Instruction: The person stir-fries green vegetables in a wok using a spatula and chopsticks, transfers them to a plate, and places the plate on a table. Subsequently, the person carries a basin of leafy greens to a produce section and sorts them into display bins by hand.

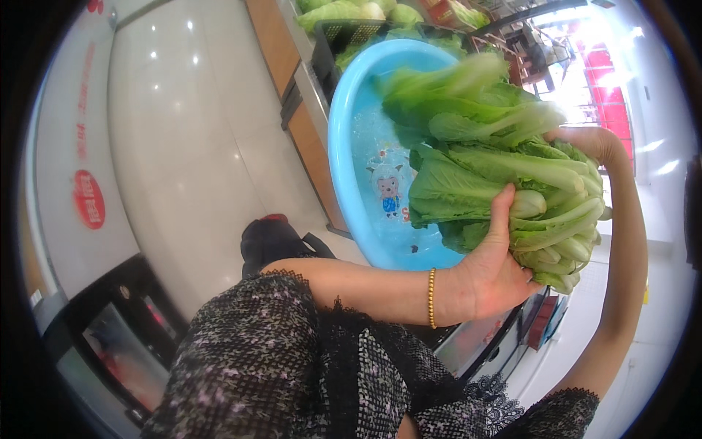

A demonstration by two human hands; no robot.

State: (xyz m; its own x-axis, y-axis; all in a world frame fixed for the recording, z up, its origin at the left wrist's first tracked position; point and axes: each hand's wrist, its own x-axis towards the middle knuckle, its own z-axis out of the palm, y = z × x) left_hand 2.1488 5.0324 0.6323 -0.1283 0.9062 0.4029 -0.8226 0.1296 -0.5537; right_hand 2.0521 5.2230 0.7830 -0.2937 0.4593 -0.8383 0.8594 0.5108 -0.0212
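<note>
A large bunch of green leafy lettuce heads (493, 164) is held over a light blue plastic basin (343, 148), its pale stem ends to the right and its leaves to the left. My left hand (491, 269), with a gold bead bracelet at the wrist, grips the near side, thumb across the stalks. At the far right side, my right hand (589, 144) bends round the bunch; most of its fingers are hidden behind the leaves. The uppermost leaves are blurred. A cartoon print and a small dark bit show on the basin's floor, which looks wet.
Beyond the basin stands a black plastic crate (329, 46) with greens, beside more pale green vegetables (351, 12). A counter with wood-coloured panels (312, 148) runs along the basin's left. Glossy tiled floor (181, 137) lies further left, with a dark-framed case (120, 340) at lower left.
</note>
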